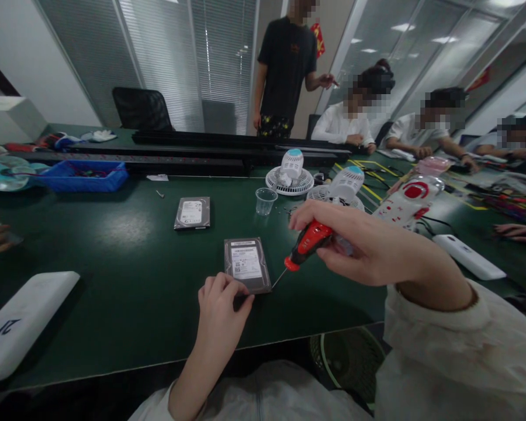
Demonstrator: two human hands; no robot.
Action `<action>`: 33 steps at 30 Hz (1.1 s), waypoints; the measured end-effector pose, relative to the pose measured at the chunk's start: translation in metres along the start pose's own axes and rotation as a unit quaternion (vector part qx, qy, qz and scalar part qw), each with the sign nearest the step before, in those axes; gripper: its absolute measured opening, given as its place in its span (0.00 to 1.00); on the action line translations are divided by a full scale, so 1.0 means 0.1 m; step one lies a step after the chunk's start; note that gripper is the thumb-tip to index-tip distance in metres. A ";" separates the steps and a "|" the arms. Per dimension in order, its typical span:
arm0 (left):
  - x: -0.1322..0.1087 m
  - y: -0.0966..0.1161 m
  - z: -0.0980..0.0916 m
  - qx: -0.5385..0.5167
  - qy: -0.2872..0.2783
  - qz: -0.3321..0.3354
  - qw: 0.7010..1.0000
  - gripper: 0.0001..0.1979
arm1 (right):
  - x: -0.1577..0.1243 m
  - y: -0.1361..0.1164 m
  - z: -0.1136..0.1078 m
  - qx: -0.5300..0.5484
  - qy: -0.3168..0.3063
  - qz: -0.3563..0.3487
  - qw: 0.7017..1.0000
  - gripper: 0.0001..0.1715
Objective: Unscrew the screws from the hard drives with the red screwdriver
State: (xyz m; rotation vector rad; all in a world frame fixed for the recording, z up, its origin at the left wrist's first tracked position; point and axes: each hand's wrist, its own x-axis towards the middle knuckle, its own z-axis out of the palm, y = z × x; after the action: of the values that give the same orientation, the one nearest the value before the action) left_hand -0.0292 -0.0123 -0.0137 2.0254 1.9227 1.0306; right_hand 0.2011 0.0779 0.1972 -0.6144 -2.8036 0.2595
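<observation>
Hard drive (246,263) lies flat, label up, on the green table (135,304), in front of the person and close to the near edge. Left hand (221,304) is on its near-left part: fingertips over the near edge, thumb close to the forefinger. Can't tell whether that's a true pinch or just downward pressure. Right hand (355,245) is wrapped round the red-and-black handle of a screwdriver (311,242); shaft slants down to the drive's near-right corner. Tip looks to be at the corner; too small to tell if it's seated in a screw. Handling, my read: dense for its size, stiff metal case, fairly smooth, so it could skid or turn on the tabletop under torque. Won't flex, but dislikes knocks. Best hold is by the two long sides; for bracing, press the edge opposite the driver, fingers clear of the tip. Second drive (193,213) sits beyond and left, apart from the first. Clear plastic cup (266,202) stands beyond it to the right, near the white fan (291,172). Blue tray (83,184) far left; white device marked 21 (26,327) near left. A person in black (287,70) stands across the table.
</observation>
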 end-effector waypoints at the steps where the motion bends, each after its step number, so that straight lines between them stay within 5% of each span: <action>1: 0.00 0.00 0.00 0.000 0.002 0.001 1.000 0.06 | 0.00 0.00 -0.01 -0.007 0.001 0.016 1.000 0.15; 22: 0.00 -0.03 0.03 -0.006 0.005 0.002 1.000 0.07 | 0.01 -0.06 -0.03 -0.153 -0.008 0.090 0.984 0.15; 28: 0.00 -0.01 0.02 -0.004 0.002 -0.005 1.000 0.07 | 0.03 -0.05 -0.03 -0.124 -0.015 0.091 0.988 0.19; 33: 0.01 0.00 0.00 -0.005 0.000 -0.003 1.000 0.06 | 0.07 0.02 0.08 -0.044 0.050 0.052 0.996 0.17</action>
State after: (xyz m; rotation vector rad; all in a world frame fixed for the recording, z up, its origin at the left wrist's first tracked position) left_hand -0.0293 -0.0117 -0.0134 2.0125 1.9197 1.0354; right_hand 0.1932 0.0820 0.1910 -0.7730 -2.7034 0.1206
